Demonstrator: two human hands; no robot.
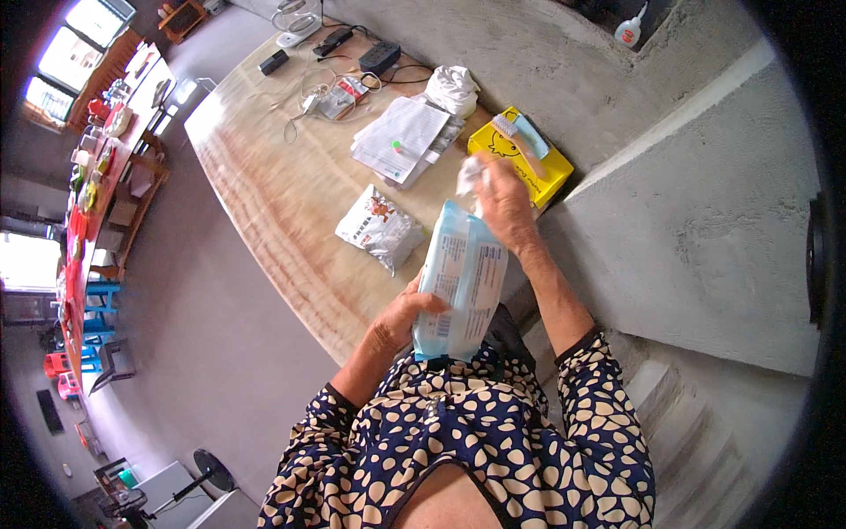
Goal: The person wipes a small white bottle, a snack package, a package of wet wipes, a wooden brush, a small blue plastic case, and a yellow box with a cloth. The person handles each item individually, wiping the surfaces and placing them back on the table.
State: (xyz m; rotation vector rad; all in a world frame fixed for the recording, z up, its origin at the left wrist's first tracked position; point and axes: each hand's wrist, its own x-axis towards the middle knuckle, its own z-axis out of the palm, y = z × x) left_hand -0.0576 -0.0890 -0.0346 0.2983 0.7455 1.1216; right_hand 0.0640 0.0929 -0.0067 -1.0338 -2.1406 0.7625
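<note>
Presently, the left hand was closed about the lower left edge of a pale blue pack of wipes, fingers curled over its front face and supporting it just above the lap. The pack stood nearly upright, its long axis running from the person's chest up and away toward the table, tilted slightly to the right. The right hand sat at the pack's upper end, touching its top edge, and was closed in a pinch on a crumpled white wipe that rose above the knuckles. Thus the pack lay directly below the right hand's grip and to the right of the left hand's grip; the right hand was the nearer to the pack's opening, the left to its base.

On the table beyond, a white snack pouch lay near the pack, apart from it. A yellow box with a light blue brush on top sat just behind the right hand. Papers, a white cloth bundle and cables lay farther off.
</note>
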